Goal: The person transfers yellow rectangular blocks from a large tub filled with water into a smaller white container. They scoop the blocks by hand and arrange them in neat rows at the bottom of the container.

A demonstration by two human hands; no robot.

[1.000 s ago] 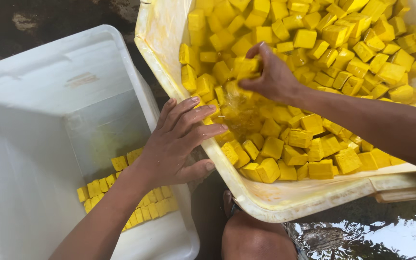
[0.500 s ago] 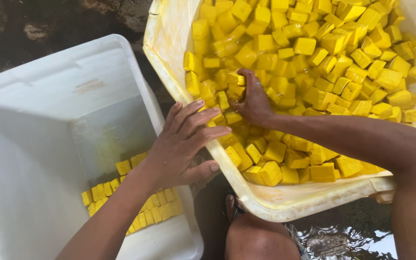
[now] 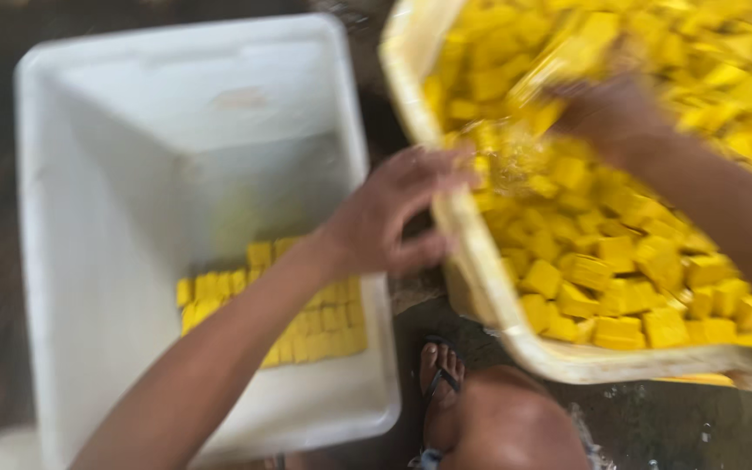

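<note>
1. Yellow blocks, small and roughly cube-shaped, fill a cream tub on the right side of the view; they are heaped too thickly and blurred too much to count.
2. Two containers are in view: that cream tub, and one white bin to its left, standing just beside it.
3. One flat layer of yellow blocks lies on the bottom of the white bin, packed in neat rows along its near side; the rest of the bin's bottom is bare. Their exact number cannot be told, since the forearm covers part of the layer.
4. Two hands show, both the person's own. The left hand sits over the gap between bin and tub, fingers spread and loosely curled, its fingertips at the tub's rim. It appears to hold nothing, though blur makes this uncertain.
5. The right hand is down among the heaped blocks in the tub, badly blurred; whether it is clenched on blocks or loose cannot be told.
6. One foot in a dark sandal stands on the wet dark floor below the tub, with a knee beside it.
</note>
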